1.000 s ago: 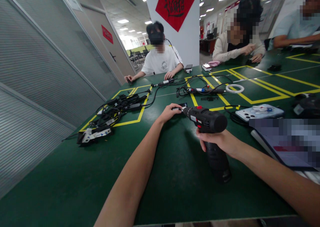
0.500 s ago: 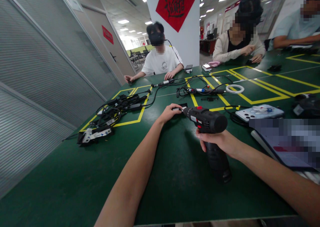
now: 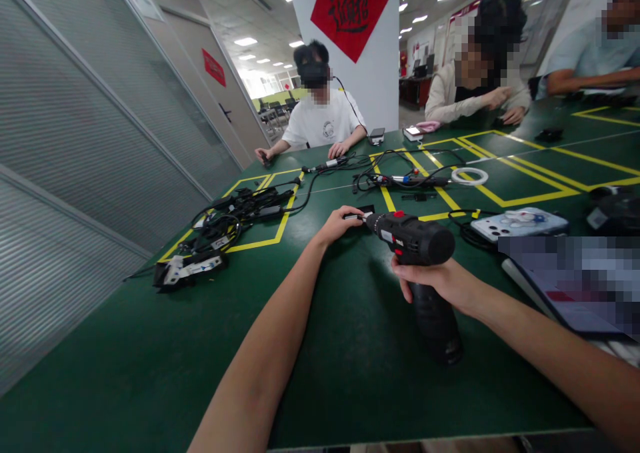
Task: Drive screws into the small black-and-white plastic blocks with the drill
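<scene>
A black cordless drill (image 3: 415,236) with red accents is gripped around its handle by my right hand (image 3: 430,276). Its chuck points left and away from me, and the tip reaches a small black part (image 3: 369,210) on the green table. My left hand (image 3: 341,224) is closed on that part, fingers pressed over its left side. The part is mostly covered by the fingers and the drill's nose, so its exact kind does not show.
Tangled black cables (image 3: 245,206) lie inside yellow tape at left, beside a black-and-white part (image 3: 190,268). More cables (image 3: 400,181) and a white ring (image 3: 470,176) are farther back. At right are a phone (image 3: 520,224) and a tablet (image 3: 565,286). Several people sit across the table.
Both my hands and the drill stay almost exactly in place. Across the table, the hand of the person in white has shifted slightly to the right.
</scene>
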The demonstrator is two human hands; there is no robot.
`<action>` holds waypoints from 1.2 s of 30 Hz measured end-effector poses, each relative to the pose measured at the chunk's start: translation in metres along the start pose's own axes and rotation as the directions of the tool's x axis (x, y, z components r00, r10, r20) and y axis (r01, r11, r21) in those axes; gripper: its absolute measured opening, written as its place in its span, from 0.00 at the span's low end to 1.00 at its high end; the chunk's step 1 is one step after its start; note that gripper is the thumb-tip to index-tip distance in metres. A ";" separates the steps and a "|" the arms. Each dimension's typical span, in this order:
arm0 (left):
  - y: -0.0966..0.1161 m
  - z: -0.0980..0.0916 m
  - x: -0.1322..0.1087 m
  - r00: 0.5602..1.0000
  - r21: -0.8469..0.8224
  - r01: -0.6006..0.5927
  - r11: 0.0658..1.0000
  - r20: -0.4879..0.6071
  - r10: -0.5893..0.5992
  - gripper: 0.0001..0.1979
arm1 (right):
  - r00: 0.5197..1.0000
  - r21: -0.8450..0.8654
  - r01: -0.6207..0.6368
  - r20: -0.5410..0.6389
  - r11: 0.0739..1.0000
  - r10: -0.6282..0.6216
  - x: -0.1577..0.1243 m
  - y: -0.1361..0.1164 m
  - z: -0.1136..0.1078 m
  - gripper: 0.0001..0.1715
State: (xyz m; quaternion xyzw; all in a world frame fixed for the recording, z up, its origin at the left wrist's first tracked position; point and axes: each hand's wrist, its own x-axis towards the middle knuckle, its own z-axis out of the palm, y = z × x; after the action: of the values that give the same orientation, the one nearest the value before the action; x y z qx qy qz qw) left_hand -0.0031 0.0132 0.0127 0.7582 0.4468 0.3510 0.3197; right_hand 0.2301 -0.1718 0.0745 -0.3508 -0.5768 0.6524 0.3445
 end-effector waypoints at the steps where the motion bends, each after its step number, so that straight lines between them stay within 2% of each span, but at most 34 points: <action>1: 0.000 0.000 0.000 1.000 0.001 0.000 1.000 0.000 0.000 0.13 | 1.000 0.000 0.002 0.004 1.000 -0.002 0.000 0.000 0.000 0.14; 13: -0.004 -0.002 0.001 0.999 -0.016 -0.037 0.999 0.015 0.037 0.14 | 1.000 0.027 0.014 0.007 1.000 -0.015 0.000 0.002 -0.001 0.12; 36: -0.004 -0.001 0.001 1.000 -0.025 -0.025 0.999 0.007 0.025 0.14 | 1.000 0.017 0.004 0.001 1.000 -0.004 0.000 0.001 -0.001 0.13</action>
State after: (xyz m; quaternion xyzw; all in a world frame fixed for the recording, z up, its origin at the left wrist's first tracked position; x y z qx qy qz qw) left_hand -0.0053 0.0160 0.0100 0.7612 0.4316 0.3575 0.3263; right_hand 0.2311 -0.1714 0.0732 -0.3462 -0.5722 0.6568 0.3485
